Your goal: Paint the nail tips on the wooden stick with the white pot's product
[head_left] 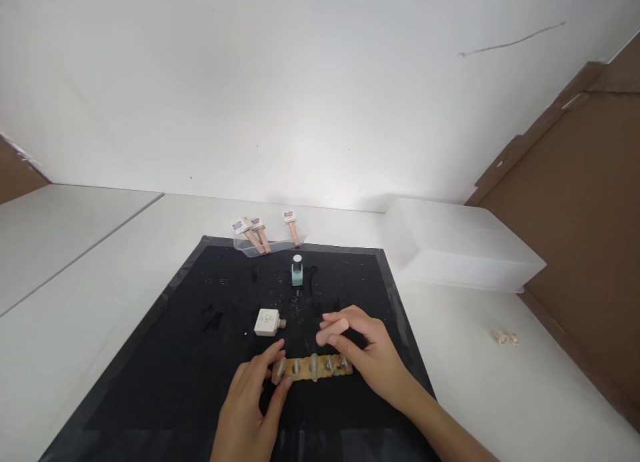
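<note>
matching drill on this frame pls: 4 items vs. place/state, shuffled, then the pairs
1. mint polish bottle
2. white bottle
3. cardboard strip
4. clear box

A. lying on its side on the black mat
B. off the mat, to its right
C. upright, near the mat's far edge
D. between the left hand and right hand, carrying nail tips

Pairs: 1-C, 2-A, 3-D, 4-B

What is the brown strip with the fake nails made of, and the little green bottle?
The strip looks like cardboard: flat, matte tan, rough edges. The nails on it seem glossy clear plastic. The green bottle is probably glass, shiny, with a pale cap.
</note>
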Demonstrator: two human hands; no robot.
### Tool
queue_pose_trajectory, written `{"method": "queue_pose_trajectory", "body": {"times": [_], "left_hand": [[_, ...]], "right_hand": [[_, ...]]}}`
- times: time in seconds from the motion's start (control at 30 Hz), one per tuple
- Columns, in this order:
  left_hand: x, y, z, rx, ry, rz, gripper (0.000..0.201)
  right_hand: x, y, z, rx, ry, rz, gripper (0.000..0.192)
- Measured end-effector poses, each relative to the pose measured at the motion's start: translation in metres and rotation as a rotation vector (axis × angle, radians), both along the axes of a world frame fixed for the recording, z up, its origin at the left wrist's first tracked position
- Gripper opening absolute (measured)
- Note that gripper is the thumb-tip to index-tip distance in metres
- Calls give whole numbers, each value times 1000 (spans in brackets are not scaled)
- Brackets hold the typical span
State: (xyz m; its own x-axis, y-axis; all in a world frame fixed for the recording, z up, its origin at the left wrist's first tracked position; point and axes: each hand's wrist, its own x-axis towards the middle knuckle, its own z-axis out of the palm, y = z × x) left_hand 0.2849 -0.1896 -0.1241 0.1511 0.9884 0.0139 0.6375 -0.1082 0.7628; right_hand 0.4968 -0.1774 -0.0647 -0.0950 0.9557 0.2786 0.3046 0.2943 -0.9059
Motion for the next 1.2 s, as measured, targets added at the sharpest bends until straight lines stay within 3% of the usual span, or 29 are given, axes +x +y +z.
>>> {"method": "queue_pose_trajectory", "body": {"times": [0.23, 0.4, 0.57, 0.77, 0.97, 1.1, 1.2], "left_hand": [[1, 0, -2, 13, -9, -10, 40], [0, -1, -2, -2, -7, -13, 41], [0, 0, -1, -10, -7, -1, 40], [2, 0, 0, 9, -6, 17, 40], [1, 0, 0, -9, -20, 11, 41], [0, 0, -1, -16, -5, -2, 42], [0, 0, -1, -12, -2, 9, 42]], "right_hand": [[0, 0, 1, -32, 6, 85, 15], [1, 1, 1, -8, 12, -24, 15], [1, 0, 2, -46, 2, 64, 16], [2, 0, 1, -2, 3, -33, 17], [2, 1, 1, -29, 9, 70, 15], [2, 1, 1, -16, 20, -34, 16], [3, 0, 2, -36, 45, -1, 16]]}}
